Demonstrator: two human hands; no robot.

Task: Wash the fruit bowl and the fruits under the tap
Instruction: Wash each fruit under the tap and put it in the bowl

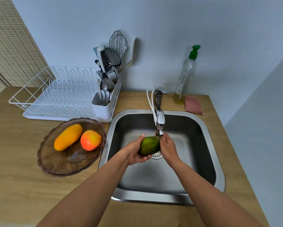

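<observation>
My left hand (135, 153) cups the green fruit (149, 145) from below, its fingers (141, 139) curled up round the fruit's 9 o'clock end, so it is grasping it. My right hand (167, 146) lies against the fruit's 3 o'clock end. I see only the back of that hand and cannot tell whether its fingers clasp the fruit or just press on it. The fruit is over the middle of the sink (154, 196), right under the tap (159, 115) spout and above the drain (156, 155). On the bench (14, 185), at 9 o'clock from the sink and just beside its rim, sits the tinted bowl (68, 164). It holds a long orange fruit (67, 136) and a round red-orange fruit (90, 140) touching at its 3 o'clock side. At 12 o'clock from the bowl stands a white rack (55, 94), with a caddy (104, 104) of utensils on its 3 o'clock side. At 1 o'clock from the tap stands a soap bottle (185, 74) with a green pump, and a pink sponge (193, 104) lies just beside it at its 4 o'clock.
</observation>
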